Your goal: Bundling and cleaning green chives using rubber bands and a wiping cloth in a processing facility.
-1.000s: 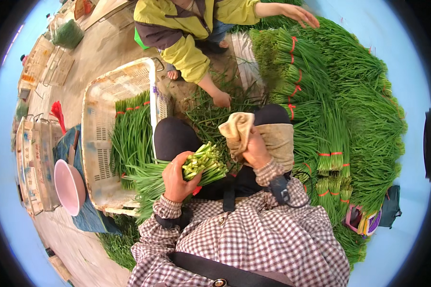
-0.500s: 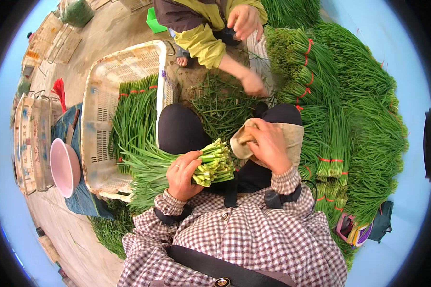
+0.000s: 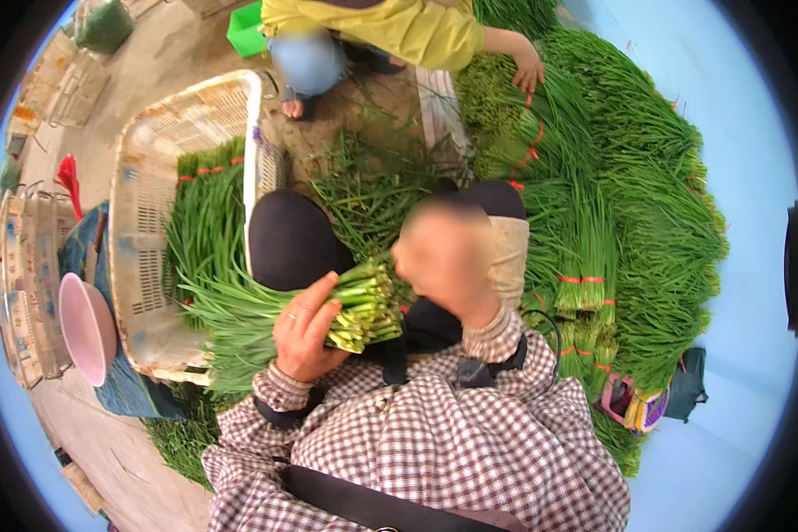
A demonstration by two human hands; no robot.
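My left hand (image 3: 307,332) is wrapped round a bunch of garlic chives (image 3: 363,306) above my lap. Its pale stalk ends point right, and the green leaves fan out left over the crate's rim. My right hand (image 3: 448,259) is raised just right of the stalk ends, by my right knee. It is smeared, so neither its fingers nor anything in them can be made out. A tan cloth (image 3: 509,257) covers part of that knee. Loose chive leaves (image 3: 363,191) lie heaped on the ground beyond my knees.
A whitish plastic crate (image 3: 131,257) at the left holds chives tied with red bands (image 3: 211,168). A pink basin (image 3: 89,328) stands beyond it. Banded chives (image 3: 585,239) are piled at the right. Opposite, a co-worker's hand (image 3: 527,69) reaches over the pile; a green bin (image 3: 246,30) stands nearby.
My right hand has moved left from the tan cloth on my knee to beside the stalk ends. The co-worker's arm has swung right to the banded chives. The whole view has shifted slightly.
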